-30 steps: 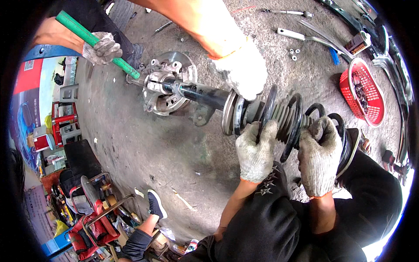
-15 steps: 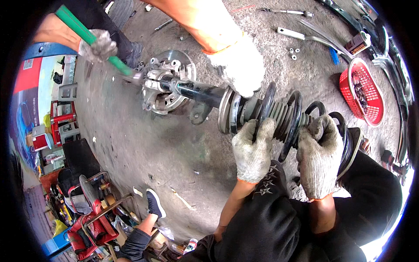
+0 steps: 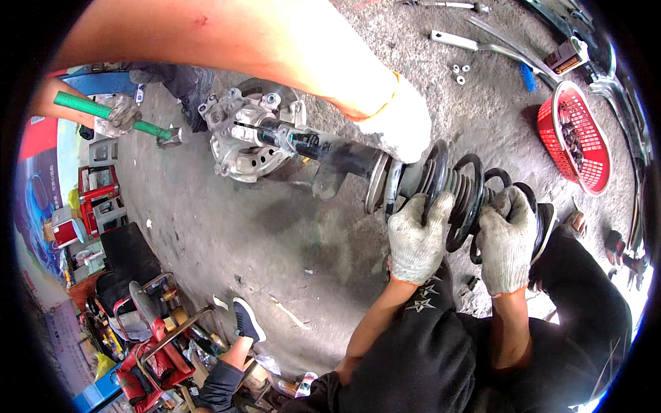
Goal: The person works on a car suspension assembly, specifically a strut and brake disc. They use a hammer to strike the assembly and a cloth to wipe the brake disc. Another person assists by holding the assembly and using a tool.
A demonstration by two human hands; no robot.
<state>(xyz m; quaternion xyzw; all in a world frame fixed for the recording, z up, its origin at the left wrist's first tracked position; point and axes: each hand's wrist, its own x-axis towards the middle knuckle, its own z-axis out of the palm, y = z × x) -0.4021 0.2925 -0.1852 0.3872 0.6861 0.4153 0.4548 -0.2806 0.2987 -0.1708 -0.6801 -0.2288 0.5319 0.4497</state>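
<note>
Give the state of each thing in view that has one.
Left hand: gloved, gripping the coil spring
Right hand: gloved, gripping the same spring
Coil spring: wound around the ribbed boot
Strut: joined to the hub assembly
Green-handled hammer: in a co-worker's hand, head apart from the hub assembly
Red basket: holding dark parts
Small metal pieces: loose on the floor

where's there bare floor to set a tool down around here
The widest mostly bare concrete lies between the strut assembly, the dark shoe and your left hand. A smaller patch lies between the nuts and red basket. Crowded: the lower-left clutter and around the coil spring.
</note>
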